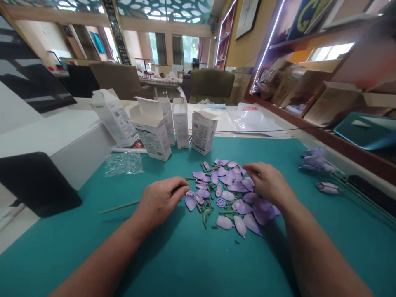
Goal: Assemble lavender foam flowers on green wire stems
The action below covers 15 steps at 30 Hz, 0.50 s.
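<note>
Stem (120, 207) is sitting in L hand (161, 201), grip pinching it; R hand (269, 183) is hanging by purple pcs (228, 178), can't tell its grip.

Two hands (162, 201) flank petals (229, 178) too overlapped to count; beyond the petals stand five cartons (151, 134); left, one stem (119, 207), one wrapper (123, 164).

"Where's the left hand (162, 201)?"
"Just left of the petal pile (228, 196), back upward, thumb and fingers drawn together in a pinch."
"And the right hand (268, 181)?"
"Over the pile's right edge, fingers bent and pointing inward. I can't tell how firmly they meet."
"The forearms (102, 252)?"
"Bare, both slanting toward the pile from its near side."
</note>
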Tool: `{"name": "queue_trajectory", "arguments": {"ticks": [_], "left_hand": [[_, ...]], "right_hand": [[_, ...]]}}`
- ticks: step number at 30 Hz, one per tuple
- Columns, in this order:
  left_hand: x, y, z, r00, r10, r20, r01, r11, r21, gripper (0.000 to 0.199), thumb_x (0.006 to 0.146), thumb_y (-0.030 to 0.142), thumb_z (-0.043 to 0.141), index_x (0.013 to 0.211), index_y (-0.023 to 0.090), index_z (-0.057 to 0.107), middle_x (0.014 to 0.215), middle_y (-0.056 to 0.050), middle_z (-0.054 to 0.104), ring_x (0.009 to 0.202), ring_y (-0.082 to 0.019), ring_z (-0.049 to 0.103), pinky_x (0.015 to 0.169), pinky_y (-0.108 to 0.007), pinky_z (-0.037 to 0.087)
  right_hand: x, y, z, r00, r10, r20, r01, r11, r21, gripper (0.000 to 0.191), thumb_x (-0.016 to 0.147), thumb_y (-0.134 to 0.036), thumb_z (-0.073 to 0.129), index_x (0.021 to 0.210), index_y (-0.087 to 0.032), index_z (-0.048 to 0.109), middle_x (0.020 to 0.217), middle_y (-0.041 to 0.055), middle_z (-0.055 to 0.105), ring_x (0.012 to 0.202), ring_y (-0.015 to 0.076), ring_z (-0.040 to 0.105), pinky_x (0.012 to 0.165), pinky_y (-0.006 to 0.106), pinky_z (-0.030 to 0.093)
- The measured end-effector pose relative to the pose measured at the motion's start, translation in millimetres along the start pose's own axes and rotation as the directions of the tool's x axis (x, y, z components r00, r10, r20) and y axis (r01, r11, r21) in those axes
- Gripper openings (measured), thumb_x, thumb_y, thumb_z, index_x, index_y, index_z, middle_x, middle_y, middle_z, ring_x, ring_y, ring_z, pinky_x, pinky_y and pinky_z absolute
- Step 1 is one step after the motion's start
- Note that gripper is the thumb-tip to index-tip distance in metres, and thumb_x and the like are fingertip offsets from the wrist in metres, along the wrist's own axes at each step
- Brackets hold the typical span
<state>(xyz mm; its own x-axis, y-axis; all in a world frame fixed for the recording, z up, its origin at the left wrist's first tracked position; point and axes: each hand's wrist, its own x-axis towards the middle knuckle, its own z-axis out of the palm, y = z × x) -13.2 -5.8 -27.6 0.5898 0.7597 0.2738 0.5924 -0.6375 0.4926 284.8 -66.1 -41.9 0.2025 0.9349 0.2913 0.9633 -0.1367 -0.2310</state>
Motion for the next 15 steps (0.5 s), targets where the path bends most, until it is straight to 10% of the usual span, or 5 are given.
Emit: {"name": "queue_trajectory", "arguments": {"ticks": [7, 15], "left_hand": [[2.2, -1.1, 0.7, 1.000, -0.009, 0.002, 0.008, 1.000, 0.018, 0.025, 0.086, 0.037, 0.046, 0.084, 0.024, 0.067, 0.076, 0.001, 0.071, 0.066, -0.015, 0.062, 0.052, -0.021, 0.038], [1.1, -4.4, 3.0, 1.000, -0.017, 0.016, 0.016, 1.000, 0.020, 0.028, 0.087, 0.041, 0.046, 0.087, 0.023, 0.067, 0.073, 0.000, 0.070, 0.063, -0.015, 0.060, 0.054, -0.022, 0.039]], "right_hand": [[-10.5, -2.0, -18.0, 0.989, 0.037, 0.141, -0.036, 0.999, -0.010, 0.017, 0.082, -0.024, 0.053, 0.081, -0.024, 0.070, 0.084, 0.0025, 0.072, 0.076, 0.0194, 0.063, 0.062, 0.027, 0.042], [-15.9, 1.1, 10.1, 0.947, -0.109, 0.302, 0.126, 0.991, -0.039, 0.023, 0.079, -0.014, 0.051, 0.079, -0.024, 0.071, 0.084, 0.0028, 0.071, 0.078, 0.0196, 0.062, 0.064, 0.027, 0.041]]}}
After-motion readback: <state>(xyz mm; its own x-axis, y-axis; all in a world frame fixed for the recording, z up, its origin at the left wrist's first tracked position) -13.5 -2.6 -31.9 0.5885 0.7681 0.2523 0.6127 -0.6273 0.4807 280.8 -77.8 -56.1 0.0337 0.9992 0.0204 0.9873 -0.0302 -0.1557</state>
